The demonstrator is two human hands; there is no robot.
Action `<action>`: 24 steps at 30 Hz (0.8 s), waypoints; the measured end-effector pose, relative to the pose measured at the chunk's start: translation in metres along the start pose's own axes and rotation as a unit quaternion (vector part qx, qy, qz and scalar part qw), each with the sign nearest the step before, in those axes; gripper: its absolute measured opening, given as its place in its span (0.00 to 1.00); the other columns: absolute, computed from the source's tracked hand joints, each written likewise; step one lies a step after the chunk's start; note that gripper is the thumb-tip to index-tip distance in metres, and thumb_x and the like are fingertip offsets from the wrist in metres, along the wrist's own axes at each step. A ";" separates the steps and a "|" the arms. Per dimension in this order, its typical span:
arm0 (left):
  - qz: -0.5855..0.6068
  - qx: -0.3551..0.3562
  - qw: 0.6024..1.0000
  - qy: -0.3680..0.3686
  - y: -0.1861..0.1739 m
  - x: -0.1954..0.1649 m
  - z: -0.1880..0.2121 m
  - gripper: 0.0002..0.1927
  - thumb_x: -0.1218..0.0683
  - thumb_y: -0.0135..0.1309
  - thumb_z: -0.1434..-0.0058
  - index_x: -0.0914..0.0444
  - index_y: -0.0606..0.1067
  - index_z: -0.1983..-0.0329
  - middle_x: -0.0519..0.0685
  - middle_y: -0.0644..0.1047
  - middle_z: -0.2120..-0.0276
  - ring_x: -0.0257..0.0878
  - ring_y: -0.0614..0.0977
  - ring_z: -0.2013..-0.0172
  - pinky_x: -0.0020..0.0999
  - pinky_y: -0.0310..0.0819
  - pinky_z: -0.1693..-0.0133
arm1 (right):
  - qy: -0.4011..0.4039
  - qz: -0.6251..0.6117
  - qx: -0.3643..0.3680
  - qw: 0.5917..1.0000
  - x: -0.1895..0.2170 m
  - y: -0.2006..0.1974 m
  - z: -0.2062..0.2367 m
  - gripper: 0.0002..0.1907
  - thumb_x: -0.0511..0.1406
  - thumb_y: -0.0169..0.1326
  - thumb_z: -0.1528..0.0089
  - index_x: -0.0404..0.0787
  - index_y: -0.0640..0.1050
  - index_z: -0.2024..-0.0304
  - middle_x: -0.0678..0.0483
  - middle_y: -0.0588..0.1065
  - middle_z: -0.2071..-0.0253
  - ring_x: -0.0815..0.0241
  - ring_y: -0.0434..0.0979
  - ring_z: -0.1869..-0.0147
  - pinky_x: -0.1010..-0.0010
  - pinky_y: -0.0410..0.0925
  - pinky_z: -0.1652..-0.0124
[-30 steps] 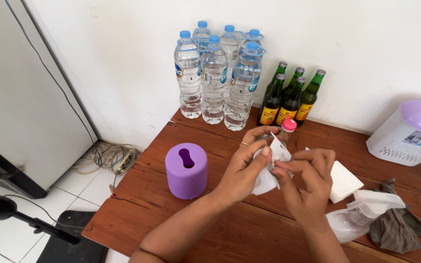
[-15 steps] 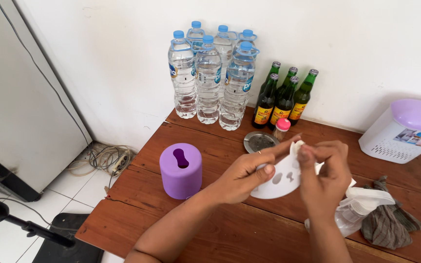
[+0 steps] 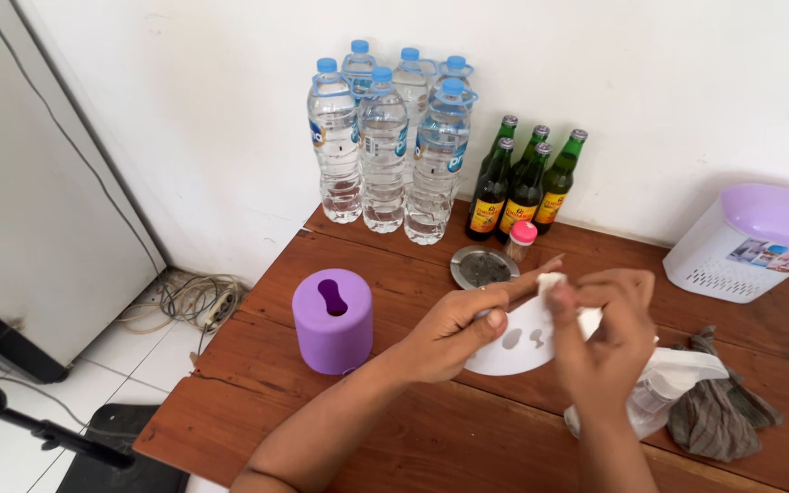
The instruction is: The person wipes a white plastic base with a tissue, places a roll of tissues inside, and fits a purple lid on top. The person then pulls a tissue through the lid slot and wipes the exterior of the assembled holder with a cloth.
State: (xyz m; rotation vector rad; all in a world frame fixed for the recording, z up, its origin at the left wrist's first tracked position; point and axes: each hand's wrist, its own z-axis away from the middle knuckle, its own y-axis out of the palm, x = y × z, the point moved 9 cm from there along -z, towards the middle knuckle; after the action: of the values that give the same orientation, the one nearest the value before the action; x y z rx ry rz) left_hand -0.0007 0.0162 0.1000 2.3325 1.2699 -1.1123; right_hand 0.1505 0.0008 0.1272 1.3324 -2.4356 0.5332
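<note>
White and thin, a sheet mask with cut-out holes was held above the brown wooden surface between both hands. The left hand gripped its left edge, thumb pressed on the sheet and fingers closed behind it, while the right hand pinched the upper right part, fingertips drawn together on the folded material. The two hands stood close to each other, joined only by the mask. Just under the right hand lay a white plastic wrapper, touching a crumpled grey cloth to its right. A purple round tissue holder stood well to the left of the hands. Behind them sat a small metal dish and a little pink-capped jar; further back, against the wall, stood clear water bottles and green glass bottles. A white basket with a purple lid stood at the far right.
</note>
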 end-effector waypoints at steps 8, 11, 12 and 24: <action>0.038 0.013 0.999 0.030 0.000 -0.001 -0.001 0.24 0.42 0.39 0.20 0.67 0.67 0.60 0.61 0.55 0.21 0.36 0.66 0.33 0.31 0.63 0.37 | -0.006 -0.014 0.021 1.000 0.000 0.002 -0.004 0.07 0.33 0.65 0.38 0.39 0.79 0.68 0.56 0.75 0.65 0.60 0.66 0.54 0.71 0.61 0.55; 0.051 0.007 0.998 0.029 0.001 0.001 0.000 0.24 0.42 0.38 0.19 0.67 0.66 0.61 0.61 0.55 0.20 0.37 0.67 0.32 0.33 0.63 0.33 | -0.019 0.000 0.017 1.000 0.007 -0.003 -0.003 0.08 0.32 0.64 0.38 0.38 0.78 0.69 0.55 0.74 0.64 0.60 0.66 0.53 0.72 0.61 0.54; 0.049 0.003 0.999 0.022 0.000 0.003 0.000 0.25 0.41 0.38 0.20 0.67 0.66 0.62 0.62 0.56 0.20 0.38 0.69 0.34 0.34 0.65 0.34 | -0.039 0.006 0.018 0.999 0.013 -0.001 -0.002 0.08 0.32 0.64 0.39 0.39 0.77 0.70 0.54 0.74 0.64 0.60 0.67 0.52 0.71 0.61 0.53; 0.046 -0.045 0.998 0.003 -0.008 0.009 0.000 0.25 0.45 0.40 0.20 0.69 0.68 0.32 0.58 0.58 0.22 0.39 0.64 0.25 0.34 0.59 0.27 | 0.153 -0.479 0.003 0.864 -0.055 0.020 0.006 0.06 0.33 0.58 0.29 0.43 0.74 0.61 0.50 0.77 0.51 0.56 0.75 0.45 0.65 0.70 0.41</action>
State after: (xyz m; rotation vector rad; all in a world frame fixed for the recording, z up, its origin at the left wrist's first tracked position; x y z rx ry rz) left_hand -0.0037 0.0262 0.0944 2.3035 1.1776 -0.9987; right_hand 0.1613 0.0482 0.0947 2.0212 -1.2623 0.4140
